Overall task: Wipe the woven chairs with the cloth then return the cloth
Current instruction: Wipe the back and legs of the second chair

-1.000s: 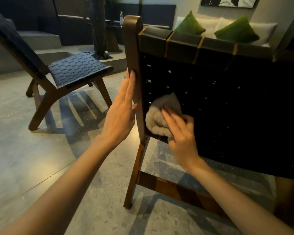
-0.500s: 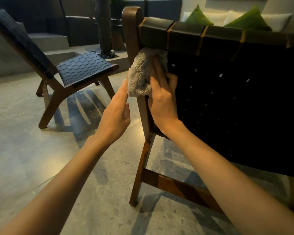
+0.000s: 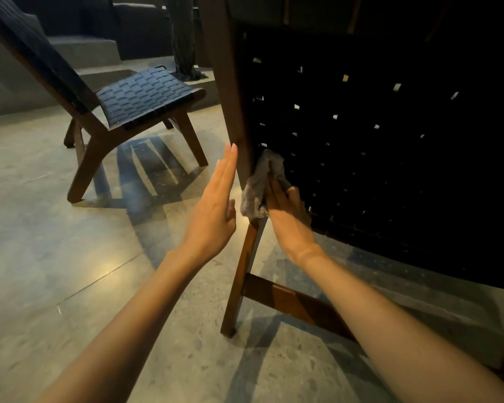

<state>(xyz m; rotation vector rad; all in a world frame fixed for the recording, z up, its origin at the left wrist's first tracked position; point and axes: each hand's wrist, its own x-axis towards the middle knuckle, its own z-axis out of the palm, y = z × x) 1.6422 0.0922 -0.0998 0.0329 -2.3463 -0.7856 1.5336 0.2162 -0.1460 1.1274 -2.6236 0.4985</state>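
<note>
Where lately at the top rail — cloth [image 3: 258,187] now low on backrest [image 3: 390,141]

Our right hand [image 3: 285,216] presses the cloth [image 3: 259,184] low on the near chair's [image 3: 390,141] woven back; our left hand [image 3: 216,210] lies flat beside its post.
</note>
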